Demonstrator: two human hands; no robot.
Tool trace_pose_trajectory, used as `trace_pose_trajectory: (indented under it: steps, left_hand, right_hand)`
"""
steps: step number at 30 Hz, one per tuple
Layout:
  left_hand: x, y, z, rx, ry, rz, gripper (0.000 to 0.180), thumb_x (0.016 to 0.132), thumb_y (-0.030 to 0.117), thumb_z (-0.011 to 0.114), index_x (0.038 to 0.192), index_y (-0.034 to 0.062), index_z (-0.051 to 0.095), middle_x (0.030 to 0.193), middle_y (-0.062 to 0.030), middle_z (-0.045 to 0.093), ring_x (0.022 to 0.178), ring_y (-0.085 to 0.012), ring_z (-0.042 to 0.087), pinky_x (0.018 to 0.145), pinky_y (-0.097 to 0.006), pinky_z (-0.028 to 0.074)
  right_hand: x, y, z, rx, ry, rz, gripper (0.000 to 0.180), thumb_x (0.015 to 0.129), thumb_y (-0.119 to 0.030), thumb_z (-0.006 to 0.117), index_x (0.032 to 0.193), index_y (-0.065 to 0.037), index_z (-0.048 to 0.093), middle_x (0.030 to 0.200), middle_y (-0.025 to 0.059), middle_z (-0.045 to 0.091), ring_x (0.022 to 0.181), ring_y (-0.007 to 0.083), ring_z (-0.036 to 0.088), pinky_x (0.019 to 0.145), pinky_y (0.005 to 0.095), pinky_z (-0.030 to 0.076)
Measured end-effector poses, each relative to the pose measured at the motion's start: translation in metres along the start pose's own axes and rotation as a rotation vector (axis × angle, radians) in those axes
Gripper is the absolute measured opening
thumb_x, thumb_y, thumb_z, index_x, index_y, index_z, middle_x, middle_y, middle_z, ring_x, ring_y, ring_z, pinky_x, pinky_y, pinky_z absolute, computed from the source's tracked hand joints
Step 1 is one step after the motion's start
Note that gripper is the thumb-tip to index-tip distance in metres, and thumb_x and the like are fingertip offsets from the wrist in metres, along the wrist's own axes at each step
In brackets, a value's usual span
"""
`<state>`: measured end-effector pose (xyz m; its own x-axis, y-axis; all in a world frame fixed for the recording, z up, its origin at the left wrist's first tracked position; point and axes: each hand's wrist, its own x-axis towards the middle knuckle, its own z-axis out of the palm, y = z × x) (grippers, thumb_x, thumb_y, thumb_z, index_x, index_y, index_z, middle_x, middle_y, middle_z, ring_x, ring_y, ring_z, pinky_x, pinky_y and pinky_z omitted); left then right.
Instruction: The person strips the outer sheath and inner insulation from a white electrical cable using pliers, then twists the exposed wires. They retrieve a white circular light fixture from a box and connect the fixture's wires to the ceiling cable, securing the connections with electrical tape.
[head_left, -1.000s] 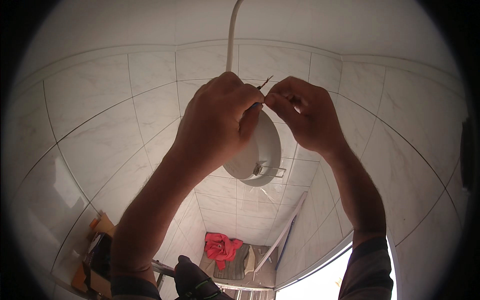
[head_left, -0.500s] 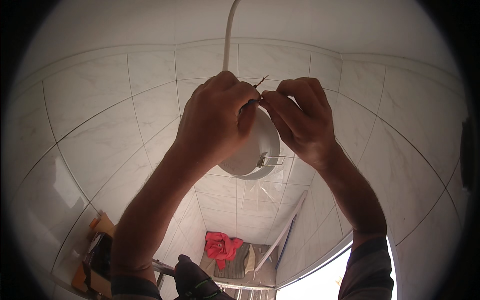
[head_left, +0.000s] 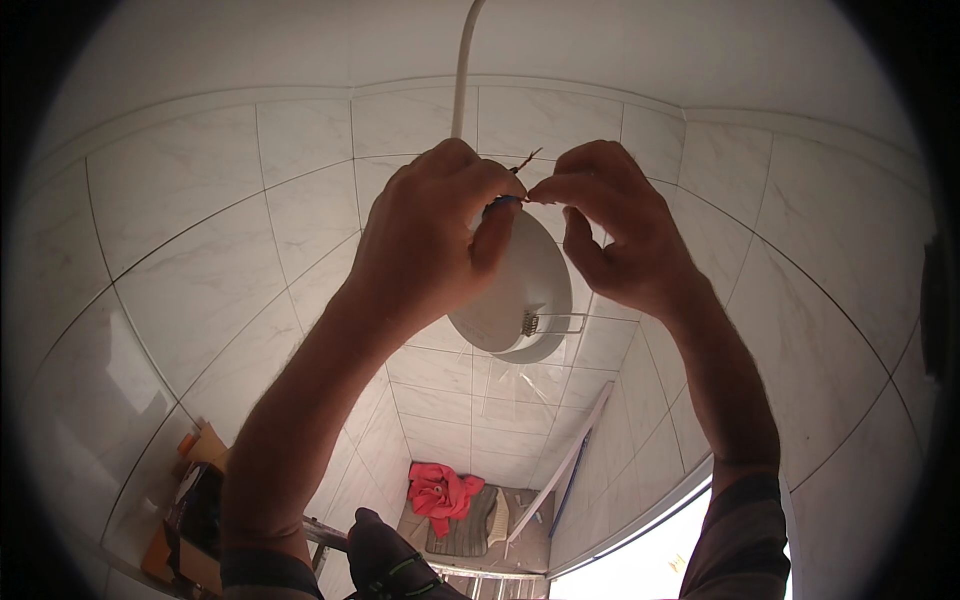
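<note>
Head fisheye, facing tiled wall (head_left: 180, 220), close behind both hands (head_left: 425, 235)

No text, label, number or sign can be read here.

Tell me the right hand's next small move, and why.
Probably bring the thumb of the right hand in to pinch the blue wire near its end: that thumb stands apart from the index finger, whose tip is by the wire, while the left hand grips it. The reddish wire looks twisted.

pale round lamp (head_left: 515, 285) tilted below blue wire (head_left: 506, 200)
</note>
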<state>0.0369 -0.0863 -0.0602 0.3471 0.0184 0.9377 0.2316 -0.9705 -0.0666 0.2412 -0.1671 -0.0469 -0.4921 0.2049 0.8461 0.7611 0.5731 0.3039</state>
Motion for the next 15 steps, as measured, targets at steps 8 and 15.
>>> trace_pose_trajectory:
  steps: [8,15]
  left_hand:
    - [0.003,-0.002,-0.005,0.032,0.002,0.071,0.011,0.090,0.000,0.074,0.099,0.0062,0.075,0.088,-0.0062,0.067,0.081,-0.0209,0.069,0.070,-0.034,0.056]
    - [-0.007,-0.003,-0.006,0.284,0.083,0.255,0.011,0.088,0.006,0.076,0.098,0.0085,0.075,0.088,-0.0059,0.066,0.081,-0.0231,0.069,0.073,-0.037,0.057]
  right_hand:
    - [0.006,0.009,-0.003,-0.167,0.054,-0.190,0.023,0.080,0.002,0.078,0.099,-0.009,0.071,0.095,0.0047,0.064,0.092,0.0235,0.064,0.073,0.0375,0.056]
    - [0.001,0.009,0.012,0.641,-0.096,0.577,0.009,0.093,-0.008,0.067,0.093,-0.002,0.074,0.093,0.0025,0.075,0.080,0.0100,0.067,0.073,0.0247,0.051]
